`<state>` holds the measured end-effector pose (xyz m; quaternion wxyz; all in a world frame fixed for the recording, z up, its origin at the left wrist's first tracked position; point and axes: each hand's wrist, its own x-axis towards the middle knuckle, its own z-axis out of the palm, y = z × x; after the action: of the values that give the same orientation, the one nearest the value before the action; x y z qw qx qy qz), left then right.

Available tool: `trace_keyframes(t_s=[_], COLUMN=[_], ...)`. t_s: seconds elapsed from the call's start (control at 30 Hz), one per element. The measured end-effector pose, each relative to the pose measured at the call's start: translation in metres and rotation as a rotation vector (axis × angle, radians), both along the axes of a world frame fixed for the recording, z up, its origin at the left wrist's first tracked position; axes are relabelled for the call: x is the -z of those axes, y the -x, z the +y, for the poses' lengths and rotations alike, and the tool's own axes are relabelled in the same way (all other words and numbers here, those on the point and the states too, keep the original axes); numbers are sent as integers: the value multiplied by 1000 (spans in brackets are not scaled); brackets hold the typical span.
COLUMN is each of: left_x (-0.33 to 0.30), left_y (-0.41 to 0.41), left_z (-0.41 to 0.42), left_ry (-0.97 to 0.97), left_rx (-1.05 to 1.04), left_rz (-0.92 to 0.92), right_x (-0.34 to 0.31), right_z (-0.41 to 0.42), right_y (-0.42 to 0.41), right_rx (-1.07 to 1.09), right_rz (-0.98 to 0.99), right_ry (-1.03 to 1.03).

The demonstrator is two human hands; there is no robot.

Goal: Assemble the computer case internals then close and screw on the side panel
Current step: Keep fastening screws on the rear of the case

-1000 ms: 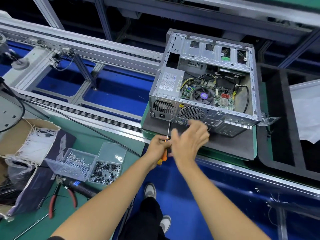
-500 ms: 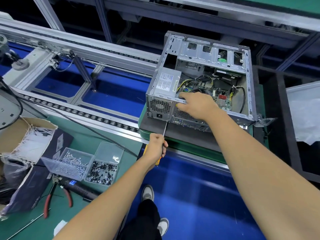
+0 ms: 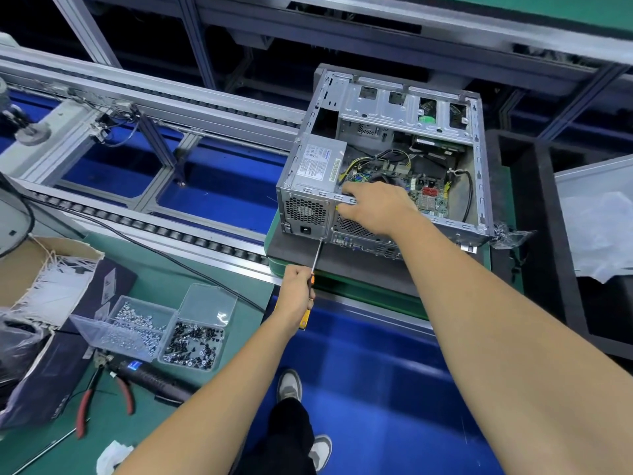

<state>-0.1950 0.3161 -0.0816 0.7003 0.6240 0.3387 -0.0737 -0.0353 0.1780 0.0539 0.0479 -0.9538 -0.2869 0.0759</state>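
Note:
An open grey computer case (image 3: pixel 478 159) lies on its side on a dark mat (image 3: pixel 349 265), with the motherboard (image 3: pixel 430 197) and the power supply (image 3: pixel 318 162) exposed. My left hand (image 3: pixel 297 289) grips an orange-handled screwdriver (image 3: pixel 317 257) whose tip touches the rear panel at the bottom corner of the power supply. My right hand (image 3: pixel 375 207) grasps the case's upper rear edge beside the power supply, fingers curled over the rail. No side panel is in view.
A clear divided box (image 3: pixel 154 327) with silver and black screws sits on the green bench (image 3: pixel 164 272). Red-handled pliers (image 3: pixel 87 402) and a black tool (image 3: pixel 154 383) lie near it. A cardboard box (image 3: pixel 44 275) stands left. A roller conveyor (image 3: pixel 137 221) runs behind.
My right hand left the screwdriver and moved up onto the case's rear top edge. My left hand keeps the screwdriver against the rear panel. The view drew slightly closer.

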Motion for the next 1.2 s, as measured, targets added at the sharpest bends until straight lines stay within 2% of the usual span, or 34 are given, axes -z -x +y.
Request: trace_keyframes(t_s=[0.1, 0.33, 0.5, 0.67, 0.73, 0.8, 0.87, 1.03, 1.2], left_x=[4, 7, 3, -5, -5, -1, 4, 4, 3], left_y=[3, 8, 8, 12, 13, 14, 15, 15, 13], left_z=[6, 10, 13, 3, 0, -2, -1, -3, -3], left_ry=[-37, 7, -12, 142, 146, 91, 18, -36, 67], left_rx=[113, 181, 212, 208, 209, 185, 161, 131, 70], left_rz=[34, 4, -2, -42, -54, -73, -111, -156, -55], right_x=[-2, -3, -13, -34, -29, -15, -2, 8, 14], right_z=[1, 2, 15, 59, 64, 59, 57, 58, 57], right_y=[2, 0, -15, -37, -39, -41, -49, -62, -68], right_rx=[-3, 70, 310, 541, 571, 475, 399, 436, 442], right_rz=[-1, 122, 477, 695, 704, 753, 744, 743, 771], right_ry=[-17, -115, -508, -990, -943, -782, -716, -757, -721])
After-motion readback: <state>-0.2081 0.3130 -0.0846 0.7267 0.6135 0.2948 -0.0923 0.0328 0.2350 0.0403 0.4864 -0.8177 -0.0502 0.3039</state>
